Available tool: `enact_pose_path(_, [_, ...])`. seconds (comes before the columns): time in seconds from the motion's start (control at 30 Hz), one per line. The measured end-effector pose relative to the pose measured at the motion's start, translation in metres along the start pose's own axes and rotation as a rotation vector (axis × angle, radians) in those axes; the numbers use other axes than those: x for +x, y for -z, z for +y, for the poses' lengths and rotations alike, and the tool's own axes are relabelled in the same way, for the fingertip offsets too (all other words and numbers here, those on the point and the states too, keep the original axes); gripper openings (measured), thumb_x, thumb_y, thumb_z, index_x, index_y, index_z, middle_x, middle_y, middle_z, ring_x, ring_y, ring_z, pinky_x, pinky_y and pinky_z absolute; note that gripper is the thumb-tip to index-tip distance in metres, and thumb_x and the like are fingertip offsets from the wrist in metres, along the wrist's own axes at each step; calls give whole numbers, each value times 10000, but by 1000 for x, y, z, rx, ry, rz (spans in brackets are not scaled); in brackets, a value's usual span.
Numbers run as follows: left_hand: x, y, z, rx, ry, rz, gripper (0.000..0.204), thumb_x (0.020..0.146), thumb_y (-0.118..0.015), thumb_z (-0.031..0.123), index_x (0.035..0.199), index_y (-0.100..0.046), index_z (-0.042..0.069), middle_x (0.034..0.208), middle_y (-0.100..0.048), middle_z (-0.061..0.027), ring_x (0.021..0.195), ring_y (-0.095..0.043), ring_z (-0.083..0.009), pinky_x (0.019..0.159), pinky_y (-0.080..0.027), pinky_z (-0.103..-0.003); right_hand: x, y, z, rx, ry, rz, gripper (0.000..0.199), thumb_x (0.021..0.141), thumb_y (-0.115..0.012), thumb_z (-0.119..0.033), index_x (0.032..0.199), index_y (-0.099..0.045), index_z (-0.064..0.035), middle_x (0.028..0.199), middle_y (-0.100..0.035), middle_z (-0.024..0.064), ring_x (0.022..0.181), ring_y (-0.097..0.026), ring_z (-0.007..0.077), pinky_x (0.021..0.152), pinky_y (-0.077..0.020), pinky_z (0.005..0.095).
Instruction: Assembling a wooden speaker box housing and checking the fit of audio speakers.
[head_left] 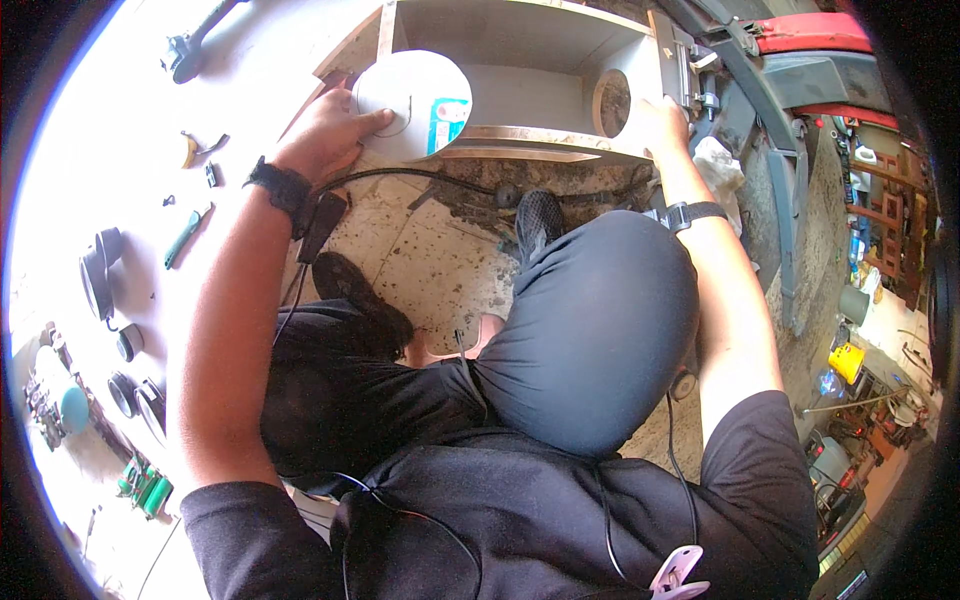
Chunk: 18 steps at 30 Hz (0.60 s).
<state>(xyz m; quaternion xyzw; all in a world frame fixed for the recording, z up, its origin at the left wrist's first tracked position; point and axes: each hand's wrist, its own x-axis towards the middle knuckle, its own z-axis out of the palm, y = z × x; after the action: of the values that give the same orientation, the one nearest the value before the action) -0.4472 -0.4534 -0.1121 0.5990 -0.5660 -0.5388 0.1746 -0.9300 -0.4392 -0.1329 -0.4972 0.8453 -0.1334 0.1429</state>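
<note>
My left hand (338, 132) grips a round white disc (412, 85) with a blue-and-white label, its thumb pressed over the disc's face. Behind the disc lies an open wooden box (510, 105) with a grey inside. The disc covers part of the box's left end. A round hole (611, 102) goes through the right end wall. My right hand (662, 128) is closed on that end's outer edge, beside the hole; its fingertips are partly hidden. Both wrists wear dark bands.
On the pale surface at left are a green-handled knife (188, 235), black headphones (100, 275) and a green tool (145, 487). A black cable (410, 172) crosses the stained floor between the box and my feet. Grey metal framework (785, 170) stands at right, with a yellow object (846, 360) farther off.
</note>
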Motion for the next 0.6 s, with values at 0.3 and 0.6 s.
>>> enact_pose_path(0.3, [-14, -5, 24, -37, 80, 24, 484, 939, -755, 302, 1170, -629, -105, 1017, -724, -174, 881, -714, -203, 776, -587, -340, -8, 8, -4, -7, 53, -12, 609, 838, -667, -490, 1117, -658, 51, 1129, -693, 279, 1103, -657, 416, 942, -502, 460])
enact_pose_path(0.6, [-6, 1, 15, -181, 84, -66, 431, 941, -752, 257, 1132, -646, -114, 970, -728, -157, 840, -706, -188, 769, -578, -319, -8, 6, -6, -14, 110, 21, 578, 844, -658, -455, 1063, -655, 81, 1079, -690, 304, 1069, -659, 436, 922, -501, 466])
